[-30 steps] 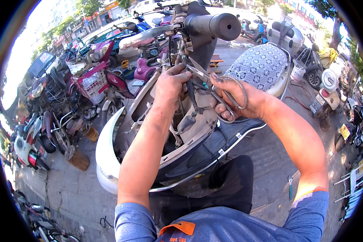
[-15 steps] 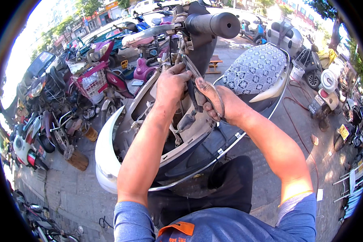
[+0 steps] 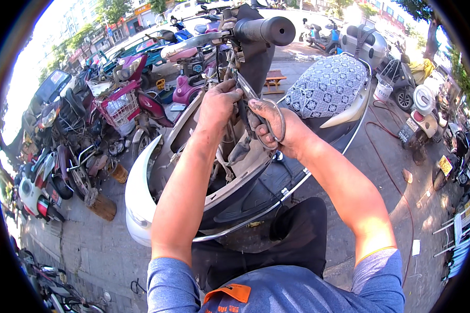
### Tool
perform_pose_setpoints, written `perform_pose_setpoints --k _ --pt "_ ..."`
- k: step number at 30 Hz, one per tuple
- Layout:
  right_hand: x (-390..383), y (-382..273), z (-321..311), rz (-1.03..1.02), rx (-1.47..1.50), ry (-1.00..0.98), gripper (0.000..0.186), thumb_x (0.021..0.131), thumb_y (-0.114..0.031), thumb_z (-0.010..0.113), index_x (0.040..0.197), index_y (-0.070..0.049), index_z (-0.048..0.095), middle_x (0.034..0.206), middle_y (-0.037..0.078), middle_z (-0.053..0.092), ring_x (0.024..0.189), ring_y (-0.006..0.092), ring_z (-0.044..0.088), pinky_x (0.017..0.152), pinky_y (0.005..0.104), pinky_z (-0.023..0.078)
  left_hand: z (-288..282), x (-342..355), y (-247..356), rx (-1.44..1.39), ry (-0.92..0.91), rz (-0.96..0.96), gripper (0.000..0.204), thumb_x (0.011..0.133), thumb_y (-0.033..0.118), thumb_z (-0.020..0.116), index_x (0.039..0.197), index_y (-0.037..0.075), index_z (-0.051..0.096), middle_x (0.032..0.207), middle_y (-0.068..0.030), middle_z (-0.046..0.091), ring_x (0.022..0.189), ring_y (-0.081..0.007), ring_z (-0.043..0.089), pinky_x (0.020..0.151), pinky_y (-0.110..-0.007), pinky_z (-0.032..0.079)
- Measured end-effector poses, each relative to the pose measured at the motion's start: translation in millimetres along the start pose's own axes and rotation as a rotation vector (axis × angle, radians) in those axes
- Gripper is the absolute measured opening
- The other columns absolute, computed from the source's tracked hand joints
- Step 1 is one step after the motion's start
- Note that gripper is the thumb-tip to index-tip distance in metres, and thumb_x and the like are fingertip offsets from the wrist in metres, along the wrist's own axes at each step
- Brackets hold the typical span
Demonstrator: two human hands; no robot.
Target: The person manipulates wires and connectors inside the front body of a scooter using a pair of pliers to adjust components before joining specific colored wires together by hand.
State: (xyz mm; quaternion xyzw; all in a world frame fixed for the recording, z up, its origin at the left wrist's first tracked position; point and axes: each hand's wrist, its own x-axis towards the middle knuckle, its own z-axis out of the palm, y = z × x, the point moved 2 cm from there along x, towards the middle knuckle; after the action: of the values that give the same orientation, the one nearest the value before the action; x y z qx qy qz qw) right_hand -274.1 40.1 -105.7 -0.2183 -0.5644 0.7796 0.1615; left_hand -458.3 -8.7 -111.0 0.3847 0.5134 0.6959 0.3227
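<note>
A partly stripped scooter stands before me, its handlebar grip (image 3: 263, 31) and brake lever (image 3: 190, 46) above my hands. My left hand (image 3: 218, 107) is closed, its fingers pinching the wiring just below the handlebar. Close beside it, my right hand (image 3: 283, 130) is closed around a grey cable (image 3: 283, 121) that bends in a loop over its fingers. A dark rubber boot (image 3: 239, 151) hangs below on the wiring, in front of the open body panel (image 3: 248, 175). The fingertips of my left hand are partly hidden among the wires.
The scooter's patterned seat (image 3: 326, 86) is to the right, its white front panel (image 3: 141, 208) at lower left. Parked scooters and a pink basket (image 3: 120, 109) crowd the left. A red hose (image 3: 389, 177) crosses the paving at right, near white chairs (image 3: 459, 229). A wooden stool (image 3: 274, 81) stands behind.
My right hand has moved slightly left and its cable loop now stands out wider. My left hand stays at the wiring. The handlebar appears a little further left.
</note>
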Motion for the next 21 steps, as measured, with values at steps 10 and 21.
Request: perform_pose_setpoints --k 10,21 --pt "7.2 21.4 26.3 -0.151 0.076 0.019 0.044 0.107 -0.054 0.064 0.092 -0.013 0.063 0.071 -0.004 0.052 0.055 0.0083 0.047 0.049 0.0244 0.035 -6.7 4.7 -3.2 -0.122 -0.108 -0.018 0.034 0.109 0.006 0.055 0.141 -0.004 0.059 0.11 -0.0103 0.072 0.093 -0.018 0.071 0.084 -0.033 0.059" --pt "3.2 22.3 1.8 -0.04 0.309 -0.148 0.029 0.108 -0.036 0.068 0.095 -0.012 0.06 0.069 -0.005 0.052 0.05 0.0037 0.047 0.043 0.0206 0.036 -1.1 0.1 7.4 -0.06 0.015 -0.101 0.033 0.106 0.008 0.057 0.139 0.003 0.062 0.103 -0.0002 0.073 0.082 -0.0086 0.066 0.064 -0.025 0.044"
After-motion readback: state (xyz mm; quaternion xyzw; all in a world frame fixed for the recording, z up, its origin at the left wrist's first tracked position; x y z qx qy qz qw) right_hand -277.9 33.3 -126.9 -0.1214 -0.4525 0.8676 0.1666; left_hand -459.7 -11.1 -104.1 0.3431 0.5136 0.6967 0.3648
